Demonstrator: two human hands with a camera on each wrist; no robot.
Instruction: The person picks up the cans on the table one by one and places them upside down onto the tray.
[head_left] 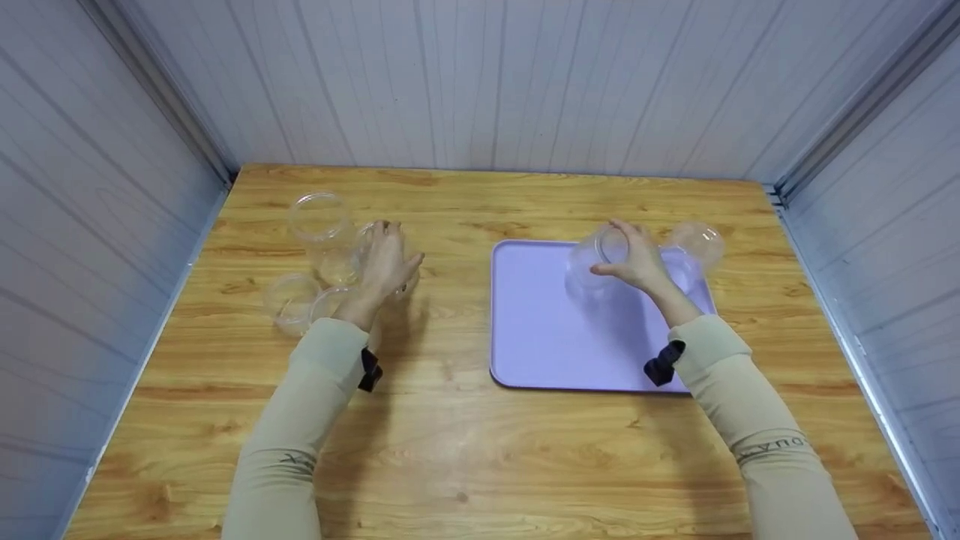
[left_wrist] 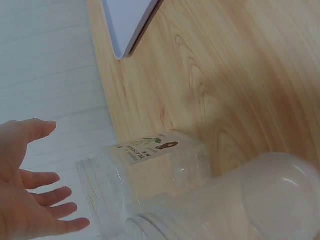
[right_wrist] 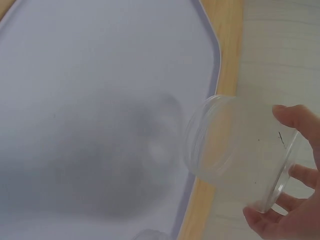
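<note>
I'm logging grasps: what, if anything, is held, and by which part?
The right hand holds a clear jar around its end away from the tray; the left hand holds nothing.

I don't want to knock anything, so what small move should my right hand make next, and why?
Probably lower the clear jar gently onto the lilac tray: your right hand grips it tilted, seemingly above that surface, and bare tray shows left of it, away from the corner jar.
</note>
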